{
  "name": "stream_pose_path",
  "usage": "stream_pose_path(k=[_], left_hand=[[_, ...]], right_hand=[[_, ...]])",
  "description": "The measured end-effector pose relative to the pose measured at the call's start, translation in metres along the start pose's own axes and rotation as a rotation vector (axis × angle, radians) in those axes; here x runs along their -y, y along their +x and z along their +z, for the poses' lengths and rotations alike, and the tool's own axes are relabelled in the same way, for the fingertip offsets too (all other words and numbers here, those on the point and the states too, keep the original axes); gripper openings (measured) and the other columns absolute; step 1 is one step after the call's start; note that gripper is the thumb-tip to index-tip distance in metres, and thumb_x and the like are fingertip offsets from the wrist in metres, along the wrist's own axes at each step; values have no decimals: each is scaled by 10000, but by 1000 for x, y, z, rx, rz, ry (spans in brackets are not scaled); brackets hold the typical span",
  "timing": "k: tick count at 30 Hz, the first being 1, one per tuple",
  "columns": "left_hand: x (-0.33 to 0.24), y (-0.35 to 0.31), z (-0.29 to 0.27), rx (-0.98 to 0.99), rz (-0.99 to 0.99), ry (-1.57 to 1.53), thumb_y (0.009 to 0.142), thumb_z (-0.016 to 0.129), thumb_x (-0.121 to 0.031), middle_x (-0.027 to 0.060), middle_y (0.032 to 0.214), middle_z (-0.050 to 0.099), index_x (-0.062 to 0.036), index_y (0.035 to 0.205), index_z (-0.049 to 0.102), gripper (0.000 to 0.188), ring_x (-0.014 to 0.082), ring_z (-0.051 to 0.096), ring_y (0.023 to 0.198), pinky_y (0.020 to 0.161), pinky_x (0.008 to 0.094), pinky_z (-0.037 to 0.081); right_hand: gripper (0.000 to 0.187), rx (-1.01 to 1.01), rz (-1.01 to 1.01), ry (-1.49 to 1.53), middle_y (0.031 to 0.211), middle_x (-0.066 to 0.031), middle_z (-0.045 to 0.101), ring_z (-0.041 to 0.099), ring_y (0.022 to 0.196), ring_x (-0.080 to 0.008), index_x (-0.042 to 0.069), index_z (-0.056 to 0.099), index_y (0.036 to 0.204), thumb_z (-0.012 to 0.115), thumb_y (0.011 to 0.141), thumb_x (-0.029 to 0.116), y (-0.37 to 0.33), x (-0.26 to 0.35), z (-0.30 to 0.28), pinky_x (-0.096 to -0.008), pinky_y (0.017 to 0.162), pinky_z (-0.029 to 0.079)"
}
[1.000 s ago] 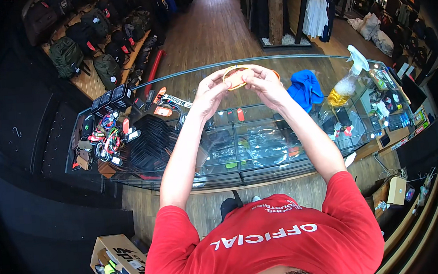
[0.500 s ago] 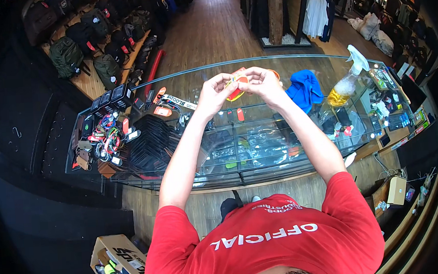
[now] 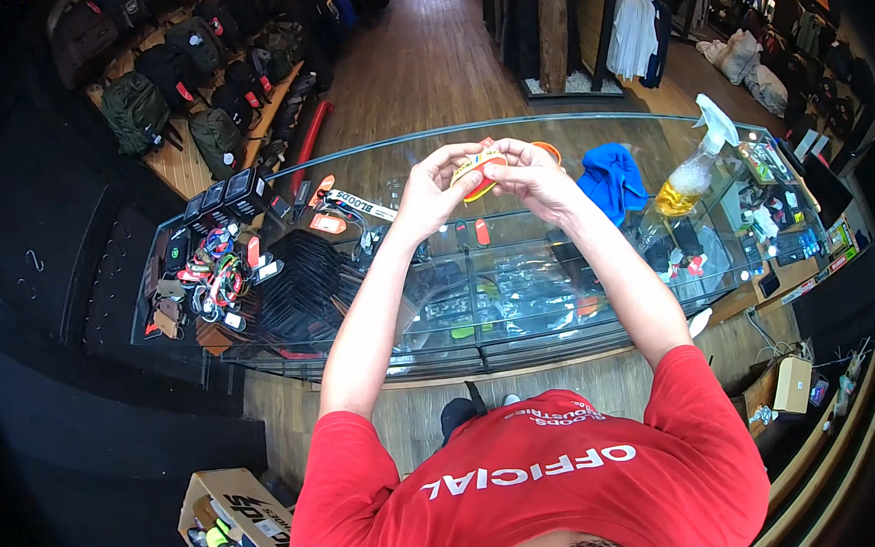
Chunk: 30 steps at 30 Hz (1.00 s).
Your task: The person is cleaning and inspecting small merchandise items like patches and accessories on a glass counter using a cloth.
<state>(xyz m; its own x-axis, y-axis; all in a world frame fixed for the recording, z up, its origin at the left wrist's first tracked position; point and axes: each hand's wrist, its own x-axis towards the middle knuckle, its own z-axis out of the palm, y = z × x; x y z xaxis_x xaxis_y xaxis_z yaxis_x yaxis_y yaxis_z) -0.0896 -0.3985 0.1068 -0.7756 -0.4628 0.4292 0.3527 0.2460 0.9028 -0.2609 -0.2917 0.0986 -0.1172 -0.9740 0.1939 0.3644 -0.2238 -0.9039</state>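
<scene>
Above the far part of the glass counter [image 3: 520, 309], both my hands pinch a small red-and-yellow item [image 3: 479, 178]. It looks like a flat band or tag, but its exact kind is too small to make out. My left hand [image 3: 436, 185] grips it from the left, thumb against its face. From the other side my right hand [image 3: 530, 178] closes on it with thumb and fingertips, the two hands nearly meeting. Just past my right hand, an orange ring-shaped thing [image 3: 547, 151] is partly hidden. A blue cloth [image 3: 612, 183] lies crumpled to the right of that hand.
A spray bottle [image 3: 690, 178] with yellow liquid stands on the right of the counter. Colourful cords [image 3: 212, 277], black boxes [image 3: 230, 196] and orange tags [image 3: 327, 223] lie on the left. An open cardboard box [image 3: 205, 485] sits on the floor at lower left.
My fingers have shifted on the red-and-yellow item, and it is turned slightly, showing more yellow beside my left thumb. Both hands stay in nearly the same place.
</scene>
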Motion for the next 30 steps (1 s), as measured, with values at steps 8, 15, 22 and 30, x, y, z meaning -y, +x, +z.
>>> stream_pose_path(k=[8, 15, 22, 30], left_hand=[[5, 2, -2, -93, 35, -51, 920, 689, -59, 86, 1153, 659, 8, 1244, 599, 342, 129, 630, 1052, 937, 271, 510], [15, 3, -18, -247, -137, -313, 968, 644, -135, 68, 1059, 682, 0, 1216, 631, 283, 111, 657, 915, 814, 250, 533], [9, 3, -16, -219, -160, -205, 963, 661, -170, 42, 1018, 684, -10, 1262, 617, 342, 106, 645, 876, 799, 256, 521], [10, 4, -5, -73, 42, -50, 987, 627, -156, 105, 1171, 677, -18, 1299, 593, 343, 138, 644, 1047, 902, 294, 523]], right_hand=[[278, -244, -225, -162, 1058, -54, 664, 656, 916, -102, 59, 583, 1086, 756, 868, 66, 3, -8, 16, -228, 739, 565], [237, -206, -250, -358, 951, -40, 653, 632, 834, -89, 25, 587, 1034, 755, 871, 56, -1, 5, 16, -238, 701, 552], [159, -176, -450, -352, 947, -22, 636, 631, 857, -82, 17, 623, 1054, 697, 921, 63, 0, -2, 21, -227, 674, 538], [287, -252, -480, -689, 954, -59, 689, 676, 835, -100, -10, 641, 1160, 724, 890, 40, -3, 0, 26, -233, 708, 568]])
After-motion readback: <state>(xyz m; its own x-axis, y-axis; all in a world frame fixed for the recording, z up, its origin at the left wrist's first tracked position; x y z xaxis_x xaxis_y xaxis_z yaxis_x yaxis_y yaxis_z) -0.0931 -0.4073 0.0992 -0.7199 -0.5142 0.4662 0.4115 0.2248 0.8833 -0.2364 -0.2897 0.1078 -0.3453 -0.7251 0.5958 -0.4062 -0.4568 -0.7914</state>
